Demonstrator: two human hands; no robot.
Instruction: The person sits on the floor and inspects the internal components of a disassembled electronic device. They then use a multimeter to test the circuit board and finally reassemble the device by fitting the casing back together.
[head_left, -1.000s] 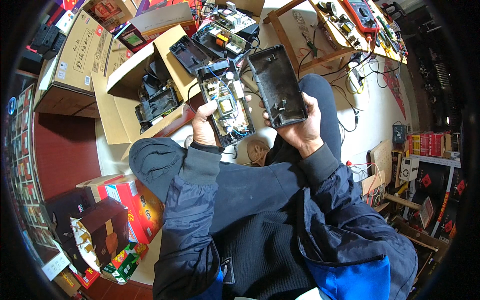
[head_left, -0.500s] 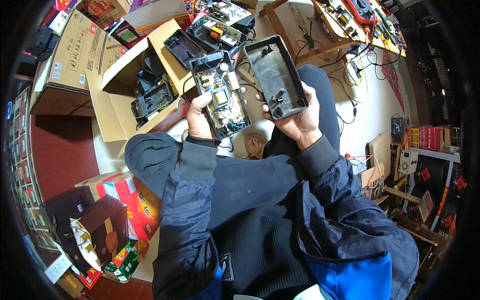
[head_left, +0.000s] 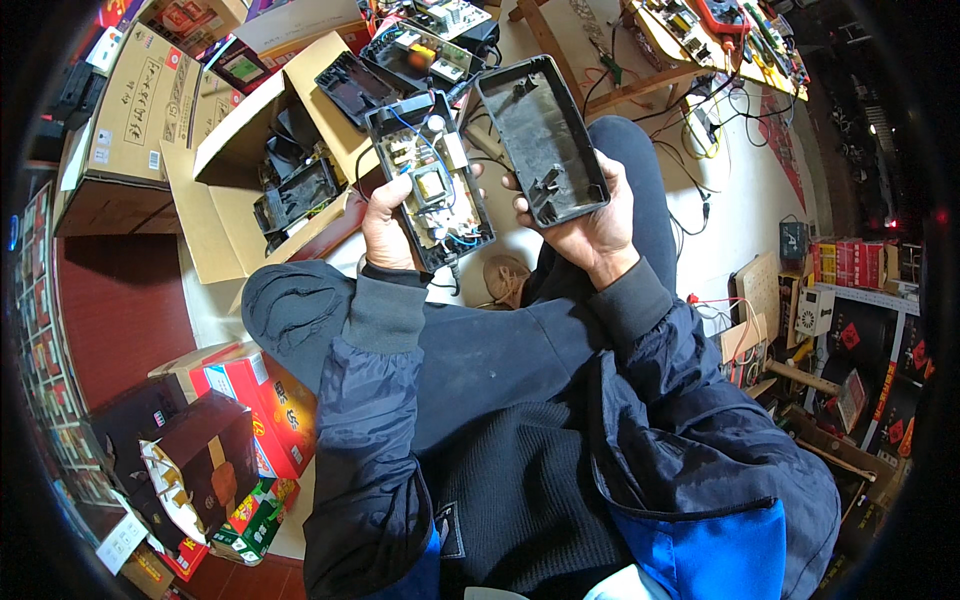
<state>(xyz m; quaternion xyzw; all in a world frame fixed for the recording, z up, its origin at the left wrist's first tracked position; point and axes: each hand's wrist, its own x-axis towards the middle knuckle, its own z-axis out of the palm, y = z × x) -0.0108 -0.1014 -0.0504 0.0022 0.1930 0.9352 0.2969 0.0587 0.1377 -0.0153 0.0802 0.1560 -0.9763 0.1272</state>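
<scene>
My left hand [head_left: 390, 222] grips an opened power adapter [head_left: 428, 190] by its sides, thumb over the near edge. Inside its black half-case a circuit board shows, with a yellow-and-metal transformer, capacitors and a blue wire; a black cable leaves the near end. My right hand [head_left: 597, 215] holds the empty black plastic cover [head_left: 545, 140], hollow side up, its fingers around the right and lower edges. Dust marks the cover's inside. The two halves are apart, side by side above my crossed legs.
An open cardboard box [head_left: 215, 215] with black casing parts stands at left. Beyond my hands lie another opened adapter [head_left: 425, 60] and a black shell [head_left: 352, 90]. A wooden workbench [head_left: 670, 60] with boards and tools is far right, cables trailing below. Red cartons [head_left: 265, 410] lie near left.
Both adapter halves sit slightly farther left and up in the picture, as the whole view has shifted a little. My grip on each is the same.
</scene>
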